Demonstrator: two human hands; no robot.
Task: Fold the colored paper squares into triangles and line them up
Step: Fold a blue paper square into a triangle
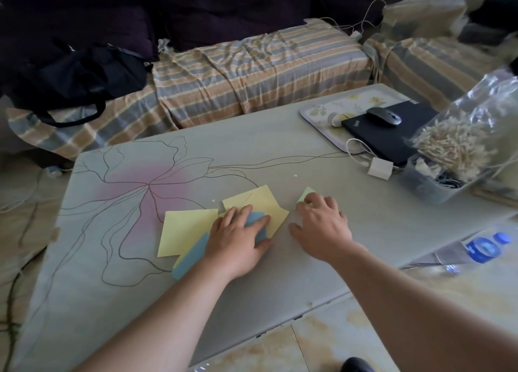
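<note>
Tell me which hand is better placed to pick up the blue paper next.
Left. The left hand already rests flat on the blue paper, while the right hand sits apart on the green piece.

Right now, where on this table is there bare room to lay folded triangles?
Bare table lies left of the yellow papers, over the flower drawing, and along the near edge. The far right corner is crowded: tray, laptop, mouse, charger, container.
</note>
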